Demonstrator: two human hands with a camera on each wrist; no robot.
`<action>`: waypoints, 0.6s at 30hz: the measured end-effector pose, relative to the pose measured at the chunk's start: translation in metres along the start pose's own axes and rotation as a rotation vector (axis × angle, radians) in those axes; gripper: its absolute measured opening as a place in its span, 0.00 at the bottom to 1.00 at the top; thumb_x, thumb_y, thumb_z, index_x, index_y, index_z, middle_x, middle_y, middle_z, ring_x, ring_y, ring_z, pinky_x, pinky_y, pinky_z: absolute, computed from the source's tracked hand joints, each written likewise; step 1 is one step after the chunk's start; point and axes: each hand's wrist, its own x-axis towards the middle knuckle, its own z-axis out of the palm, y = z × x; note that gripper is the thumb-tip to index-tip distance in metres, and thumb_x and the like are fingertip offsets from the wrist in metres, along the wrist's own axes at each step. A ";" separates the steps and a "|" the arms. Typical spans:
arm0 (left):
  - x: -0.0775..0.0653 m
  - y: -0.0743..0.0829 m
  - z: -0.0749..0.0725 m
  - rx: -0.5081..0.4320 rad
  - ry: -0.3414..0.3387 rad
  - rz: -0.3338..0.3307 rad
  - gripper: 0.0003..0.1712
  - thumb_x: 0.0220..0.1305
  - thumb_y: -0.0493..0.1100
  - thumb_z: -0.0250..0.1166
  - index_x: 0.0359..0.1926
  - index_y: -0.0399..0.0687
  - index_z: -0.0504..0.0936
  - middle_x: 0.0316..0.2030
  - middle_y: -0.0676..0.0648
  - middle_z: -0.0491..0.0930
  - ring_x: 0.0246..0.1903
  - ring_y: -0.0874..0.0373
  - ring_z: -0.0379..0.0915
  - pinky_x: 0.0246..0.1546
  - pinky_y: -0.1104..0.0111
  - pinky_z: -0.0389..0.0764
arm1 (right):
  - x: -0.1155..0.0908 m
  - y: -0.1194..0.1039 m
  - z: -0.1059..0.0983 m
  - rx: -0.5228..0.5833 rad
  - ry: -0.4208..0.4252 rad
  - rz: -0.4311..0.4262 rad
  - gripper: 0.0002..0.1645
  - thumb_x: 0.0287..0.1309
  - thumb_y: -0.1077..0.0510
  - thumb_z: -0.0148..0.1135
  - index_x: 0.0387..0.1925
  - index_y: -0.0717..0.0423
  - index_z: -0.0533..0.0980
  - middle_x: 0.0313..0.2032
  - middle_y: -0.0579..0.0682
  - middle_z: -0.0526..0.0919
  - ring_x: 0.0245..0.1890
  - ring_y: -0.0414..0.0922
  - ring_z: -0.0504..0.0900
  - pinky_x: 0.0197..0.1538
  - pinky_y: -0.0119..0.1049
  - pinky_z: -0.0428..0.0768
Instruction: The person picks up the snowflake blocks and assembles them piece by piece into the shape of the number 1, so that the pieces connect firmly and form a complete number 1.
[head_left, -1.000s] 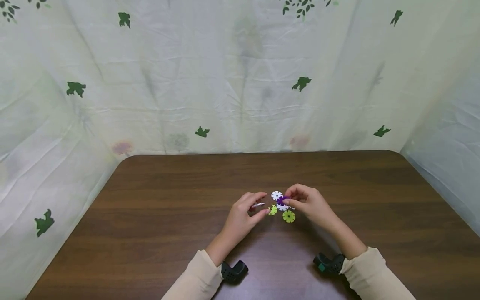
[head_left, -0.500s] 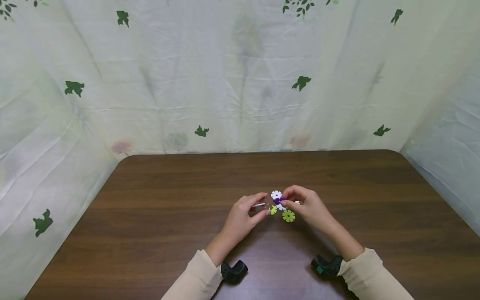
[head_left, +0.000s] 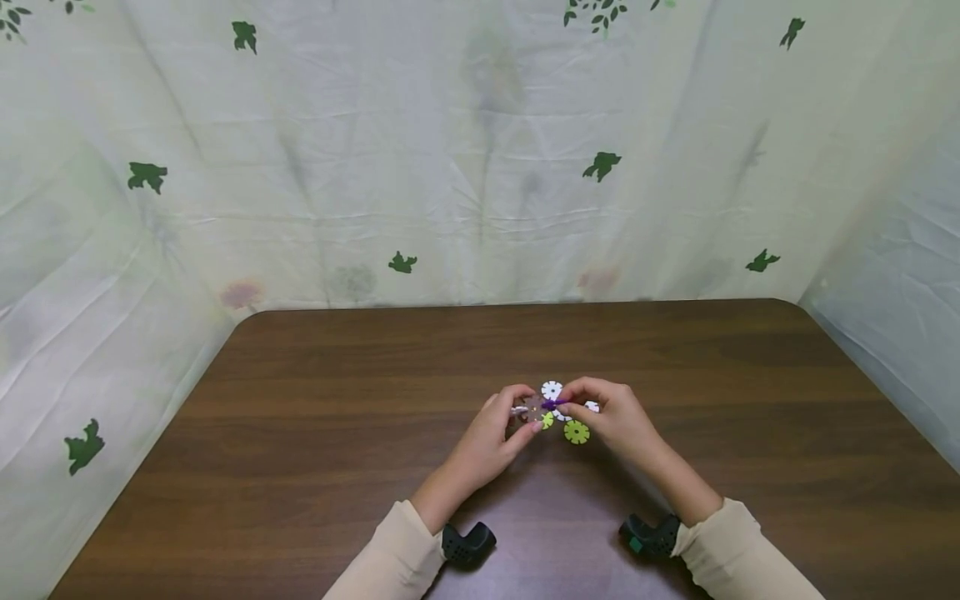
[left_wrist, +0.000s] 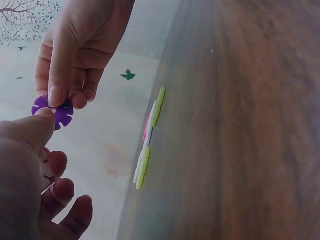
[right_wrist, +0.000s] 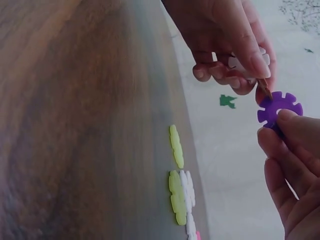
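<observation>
My left hand [head_left: 483,437] pinches a thin brown notched disc [head_left: 532,408] by its edge. Joined to it or held close behind is a white notched disc [right_wrist: 237,64], partly hidden by the fingers. Between thumb and fingers, my right hand [head_left: 613,412] grips a purple notched disc [right_wrist: 280,106]; a second purple piece [right_wrist: 274,129] shows under it, largely covered. In the right wrist view, the brown edge meets the purple disc's rim near a notch; how deep it sits I cannot tell. Both hands are raised above the table.
Below the hands, several notched discs lie flat on the brown table [head_left: 337,433]: a yellow-green disc [head_left: 577,432], another yellow-green disc [head_left: 547,421] and a white disc [head_left: 552,390]. A pink edge [left_wrist: 147,127] shows among them. A pale printed curtain [head_left: 420,167] stands behind.
My right hand has moved left with the purple disc, up to the left hand. The brown disc has turned its face more toward the head camera. Discs on the table stay put.
</observation>
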 end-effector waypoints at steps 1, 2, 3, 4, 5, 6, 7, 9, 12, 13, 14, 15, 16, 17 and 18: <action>0.000 0.000 0.000 -0.002 -0.001 0.000 0.21 0.58 0.40 0.62 0.50 0.39 0.67 0.37 0.47 0.72 0.35 0.59 0.65 0.36 0.68 0.71 | 0.000 0.000 0.000 -0.006 0.006 -0.009 0.05 0.46 0.68 0.65 0.27 0.57 0.79 0.28 0.46 0.81 0.28 0.38 0.76 0.29 0.34 0.75; 0.000 -0.001 0.001 -0.005 -0.002 0.002 0.21 0.58 0.40 0.62 0.50 0.39 0.67 0.37 0.47 0.72 0.35 0.59 0.66 0.36 0.68 0.71 | 0.000 -0.001 0.001 -0.012 0.012 -0.015 0.05 0.46 0.68 0.65 0.27 0.57 0.79 0.28 0.46 0.81 0.28 0.38 0.76 0.29 0.34 0.75; 0.000 -0.001 0.001 -0.009 -0.001 0.004 0.20 0.58 0.40 0.62 0.49 0.39 0.67 0.37 0.47 0.72 0.35 0.59 0.66 0.36 0.68 0.71 | -0.001 -0.001 0.001 -0.018 0.017 -0.024 0.06 0.46 0.68 0.65 0.27 0.57 0.79 0.27 0.45 0.81 0.28 0.38 0.76 0.29 0.33 0.75; 0.000 -0.001 0.001 -0.014 -0.002 0.006 0.20 0.58 0.39 0.62 0.49 0.39 0.67 0.37 0.47 0.72 0.36 0.59 0.66 0.36 0.68 0.71 | -0.001 -0.001 0.001 -0.019 0.022 -0.029 0.06 0.45 0.69 0.65 0.27 0.57 0.79 0.27 0.45 0.81 0.28 0.38 0.77 0.29 0.33 0.75; 0.000 -0.001 0.001 -0.021 -0.006 0.011 0.20 0.58 0.39 0.62 0.49 0.39 0.67 0.38 0.47 0.72 0.36 0.59 0.67 0.37 0.68 0.71 | -0.001 0.000 0.001 -0.019 0.023 -0.036 0.05 0.45 0.69 0.65 0.27 0.58 0.79 0.27 0.46 0.81 0.28 0.38 0.77 0.29 0.33 0.75; 0.000 -0.001 0.001 -0.030 -0.011 0.014 0.19 0.58 0.39 0.62 0.49 0.39 0.67 0.38 0.47 0.72 0.36 0.59 0.67 0.37 0.68 0.72 | -0.001 0.000 0.002 -0.014 0.023 -0.041 0.05 0.45 0.69 0.65 0.27 0.58 0.79 0.27 0.46 0.81 0.28 0.38 0.77 0.29 0.33 0.75; 0.000 -0.001 0.001 -0.039 -0.015 0.017 0.19 0.58 0.39 0.62 0.49 0.38 0.67 0.38 0.47 0.72 0.36 0.59 0.68 0.38 0.68 0.72 | -0.002 0.001 0.002 -0.011 0.024 -0.045 0.05 0.45 0.69 0.65 0.26 0.58 0.79 0.27 0.47 0.81 0.28 0.38 0.77 0.29 0.33 0.75; 0.000 0.000 0.002 -0.057 -0.022 0.022 0.19 0.58 0.39 0.61 0.49 0.38 0.67 0.38 0.46 0.72 0.37 0.59 0.69 0.39 0.68 0.72 | -0.002 0.001 0.002 -0.006 0.024 -0.054 0.05 0.45 0.69 0.65 0.27 0.59 0.79 0.26 0.48 0.81 0.27 0.38 0.77 0.29 0.31 0.75; 0.000 0.000 0.002 -0.086 -0.032 0.015 0.19 0.59 0.39 0.61 0.49 0.39 0.66 0.38 0.46 0.72 0.38 0.58 0.70 0.40 0.69 0.73 | -0.003 0.002 0.003 0.004 0.021 -0.052 0.06 0.45 0.70 0.65 0.27 0.59 0.79 0.26 0.50 0.81 0.27 0.38 0.76 0.30 0.30 0.74; 0.000 0.000 0.002 -0.094 -0.032 0.009 0.19 0.59 0.39 0.61 0.49 0.39 0.66 0.39 0.46 0.73 0.39 0.58 0.70 0.40 0.69 0.73 | -0.003 0.002 0.003 0.007 0.021 -0.048 0.06 0.45 0.70 0.65 0.27 0.59 0.80 0.26 0.50 0.81 0.27 0.38 0.76 0.30 0.30 0.74; 0.000 0.000 0.002 -0.105 -0.032 0.001 0.19 0.59 0.39 0.61 0.49 0.39 0.66 0.39 0.46 0.73 0.39 0.58 0.70 0.40 0.69 0.73 | -0.002 0.002 0.003 0.008 0.020 -0.043 0.06 0.45 0.69 0.65 0.27 0.59 0.80 0.26 0.50 0.81 0.27 0.38 0.76 0.30 0.30 0.74; 0.000 0.000 0.002 -0.118 -0.030 -0.007 0.19 0.59 0.39 0.61 0.49 0.39 0.67 0.40 0.45 0.73 0.39 0.58 0.71 0.41 0.69 0.74 | -0.002 0.002 0.003 0.011 0.018 -0.034 0.06 0.45 0.69 0.65 0.28 0.59 0.80 0.26 0.50 0.81 0.28 0.38 0.76 0.30 0.30 0.74; 0.000 -0.001 0.003 -0.127 -0.027 -0.014 0.19 0.59 0.39 0.61 0.49 0.39 0.67 0.40 0.46 0.73 0.39 0.58 0.71 0.41 0.69 0.74 | -0.002 0.001 0.004 0.015 0.015 -0.026 0.06 0.45 0.69 0.64 0.28 0.59 0.80 0.27 0.51 0.81 0.28 0.38 0.76 0.30 0.31 0.74; 0.000 -0.001 0.003 -0.134 -0.023 -0.020 0.19 0.59 0.39 0.61 0.50 0.39 0.67 0.40 0.46 0.73 0.39 0.59 0.71 0.40 0.69 0.74 | -0.002 0.001 0.003 0.020 0.014 -0.015 0.06 0.45 0.69 0.64 0.28 0.59 0.80 0.27 0.51 0.81 0.28 0.38 0.76 0.29 0.32 0.74; 0.000 -0.001 0.003 -0.139 -0.018 -0.026 0.19 0.59 0.39 0.61 0.50 0.39 0.67 0.40 0.46 0.73 0.38 0.59 0.71 0.40 0.69 0.74 | -0.001 0.000 0.003 0.027 0.012 -0.003 0.06 0.45 0.70 0.64 0.29 0.60 0.80 0.28 0.51 0.81 0.28 0.39 0.76 0.29 0.33 0.75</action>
